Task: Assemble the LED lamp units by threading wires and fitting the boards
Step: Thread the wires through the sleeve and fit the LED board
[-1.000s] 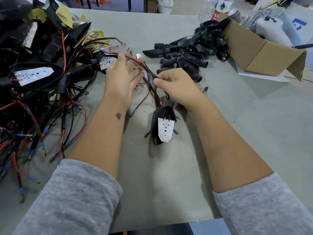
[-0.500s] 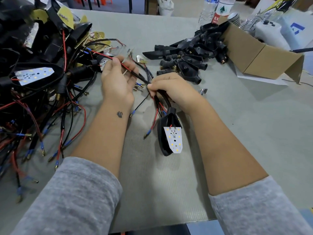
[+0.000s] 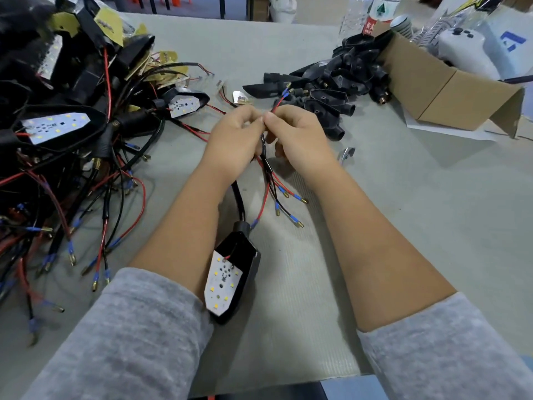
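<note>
Nearest, the black lamp housing (image 3: 245, 264) holds a white LED board (image 3: 222, 284) and lies on the table (image 3: 432, 226). Above it, the left hand (image 3: 233, 140) and right hand (image 3: 300, 140) meet, both pinching the wires (image 3: 266, 166). Farther, the cardboard box (image 3: 427, 82) holds white items.

Nothing legible — bottle label (image 3: 380, 13) too blurred to read.

Grey table (image 3: 432, 226) (ribbed mat); pale floor (image 3: 317, 10) beyond.

Grey heathered sleeves (image 3: 138, 336) — pushed up — forearms bare.
</note>
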